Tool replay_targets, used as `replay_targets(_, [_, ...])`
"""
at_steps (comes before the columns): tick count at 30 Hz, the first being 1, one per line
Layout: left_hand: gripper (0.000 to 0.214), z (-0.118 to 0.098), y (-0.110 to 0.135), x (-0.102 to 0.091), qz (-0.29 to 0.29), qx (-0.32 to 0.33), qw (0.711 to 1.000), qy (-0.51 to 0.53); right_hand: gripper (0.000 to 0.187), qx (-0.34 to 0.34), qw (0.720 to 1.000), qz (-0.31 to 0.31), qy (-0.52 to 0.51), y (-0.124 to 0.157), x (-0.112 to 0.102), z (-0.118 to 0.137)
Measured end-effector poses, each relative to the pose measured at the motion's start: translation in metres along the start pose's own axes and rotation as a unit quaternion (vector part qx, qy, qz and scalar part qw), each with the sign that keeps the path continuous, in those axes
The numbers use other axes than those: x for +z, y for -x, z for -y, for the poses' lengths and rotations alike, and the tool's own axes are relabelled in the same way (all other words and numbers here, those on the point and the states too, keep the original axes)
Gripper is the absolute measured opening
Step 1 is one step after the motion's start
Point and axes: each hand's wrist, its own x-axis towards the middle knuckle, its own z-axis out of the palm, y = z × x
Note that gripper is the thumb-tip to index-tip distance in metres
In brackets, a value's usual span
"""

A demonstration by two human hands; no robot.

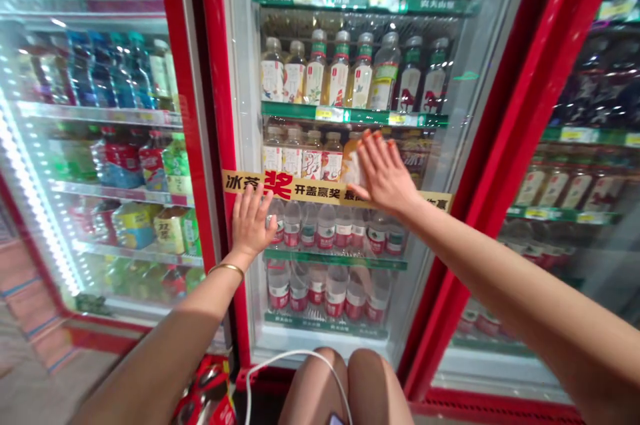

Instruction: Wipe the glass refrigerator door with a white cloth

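Observation:
My left hand point(253, 222) lies flat on the glass door point(240, 78) of a red-framed drinks cooler, near the door's left frame, with its fingers spread. A gold bangle point(226, 270) circles that wrist. My right hand point(383, 172) rests on the same glass, fingers apart, over the end of a yellow printed banner strip point(320, 188). Neither hand holds anything. Behind the glass, water bottles with red labels point(325, 228) stand below my hands, and juice bottles point(313, 148) sit level with my right hand.
More bottles fill green-edged shelves point(350, 115) higher up. Neighbouring cooler doors point(100, 112) point(585, 112) flank this one. A white cable point(295, 362) curves in front of my bare knees point(373, 382). A red object point(205, 392) lies low at the cooler's base, beside a tiled floor point(35, 338).

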Motion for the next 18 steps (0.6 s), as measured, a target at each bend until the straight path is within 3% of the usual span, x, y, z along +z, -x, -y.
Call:
replay_targets(2, [0.070,-0.001,-0.001,-0.001,0.001,0.001,1.000,0.001,0.099,0.181,0.980,-0.066,0.045,-0.027,-0.011,-0.010])
replay_targets(3, [0.069,-0.001,-0.001,-0.002,-0.001,0.003,1.000,0.002,0.099,0.221,0.971,-0.079,0.050,-0.033,-0.011,-0.006])
replay_targets(4, [0.068,-0.002,-0.002,-0.002,-0.004,0.006,1.000,0.004,0.099,0.213,0.974,-0.071,0.042,-0.033,-0.008,0.005])
replay_targets(6, [0.066,-0.002,-0.003,-0.003,-0.011,0.011,1.000,0.007,0.098,0.083,0.997,-0.004,0.008,-0.018,0.005,0.032])
replay_targets(8, [0.065,-0.003,-0.003,-0.002,-0.015,0.013,1.000,0.010,0.091,-0.084,0.993,0.078,-0.022,0.003,0.014,0.050])
replay_targets(9, [0.065,-0.003,-0.003,-0.001,-0.015,0.012,1.000,0.011,0.086,-0.136,0.985,0.106,-0.029,0.010,0.013,0.050])
replay_targets(11, [0.065,-0.002,-0.002,0.001,-0.013,0.006,1.000,0.015,0.083,-0.155,0.981,0.116,-0.025,0.012,0.002,0.028])
replay_targets(13, [0.066,-0.002,-0.001,0.003,-0.011,0.002,1.000,0.020,0.094,-0.085,0.993,0.076,-0.002,-0.003,-0.017,-0.008])
replay_targets(15, [0.067,-0.001,0.000,0.003,-0.012,0.003,1.000,0.024,0.103,0.084,0.996,-0.019,0.034,-0.019,-0.029,-0.035])
replay_targets(16, [0.068,-0.001,0.000,0.003,-0.013,0.005,1.000,0.025,0.104,0.167,0.983,-0.067,0.048,-0.022,-0.030,-0.039])
replay_targets(17, [0.070,-0.001,0.000,0.003,-0.015,0.009,0.999,0.026,0.103,0.207,0.973,-0.089,0.057,-0.021,-0.027,-0.037])
replay_targets(18, [0.071,0.000,0.000,0.003,-0.017,0.014,0.999,0.027,0.102,0.200,0.974,-0.085,0.062,-0.016,-0.020,-0.029])
